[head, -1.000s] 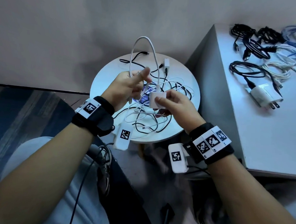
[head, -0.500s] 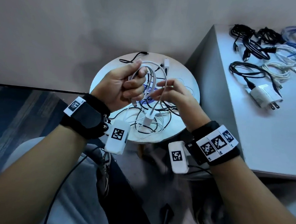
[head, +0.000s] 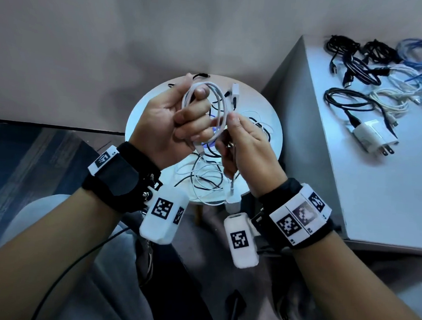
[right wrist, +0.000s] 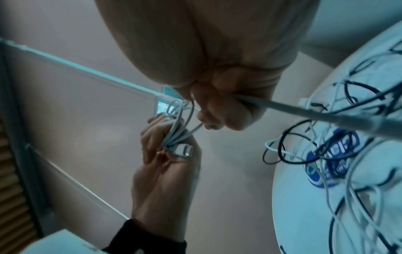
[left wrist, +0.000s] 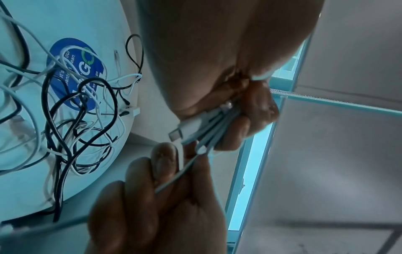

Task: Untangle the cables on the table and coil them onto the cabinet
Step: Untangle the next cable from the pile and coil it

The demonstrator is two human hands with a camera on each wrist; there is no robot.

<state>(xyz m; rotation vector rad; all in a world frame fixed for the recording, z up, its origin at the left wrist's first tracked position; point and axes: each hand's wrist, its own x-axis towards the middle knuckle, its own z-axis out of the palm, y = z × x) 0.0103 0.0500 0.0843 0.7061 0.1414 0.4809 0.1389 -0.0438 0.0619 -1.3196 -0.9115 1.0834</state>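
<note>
My left hand (head: pixel 195 114) grips a small coil of white cable (head: pixel 209 95) above the round table (head: pixel 270 109); its USB plug (left wrist: pixel 187 127) sticks out below the fingers. My right hand (head: pixel 229 119) pinches the same cable's free strand (right wrist: pixel 326 113) right beside the coil. From that hand the strand drops to a white adapter (head: pixel 232 202) hanging at the table's front edge. A tangle of black and white cables (head: pixel 204 179) lies on the table under both hands and spreads over a blue sticker (left wrist: pixel 76 77).
The grey cabinet (head: pixel 376 194) stands right of the table. On its far end lie several coiled black, white and blue cables (head: pixel 359 65) and a white wall charger (head: pixel 369 137). My knees and a dark floor are below the table.
The tall white loop has been wound into a tight coil in my left hand. My right hand let go of the adapter and slid up the cable; the adapter now hangs lower.
</note>
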